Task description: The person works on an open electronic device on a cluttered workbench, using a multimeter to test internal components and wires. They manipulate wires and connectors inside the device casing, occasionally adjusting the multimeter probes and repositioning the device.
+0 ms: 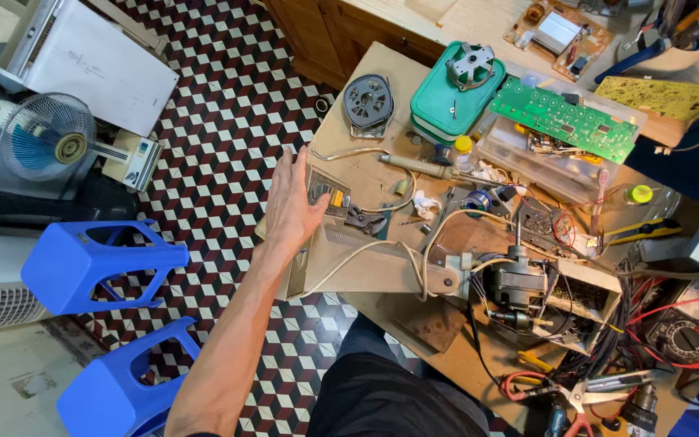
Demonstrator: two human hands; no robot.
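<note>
My left hand [291,204] is stretched out flat with fingers together, resting at the left end of a beige fan housing [366,263] that lies on the wooden workbench [341,113]. A small part with a yellow piece [333,198] sits just right of my fingers. A fan motor [515,279] with cream cables is joined to the housing's right end. My right hand is not in view.
A green lidded box [446,101], a green circuit board [564,117] on a clear tray, a soldering iron [422,167], a round motor part [368,101], a multimeter [681,340] and pliers [588,396] crowd the bench. Two blue stools [99,263] and a small fan [46,137] stand on the tiled floor.
</note>
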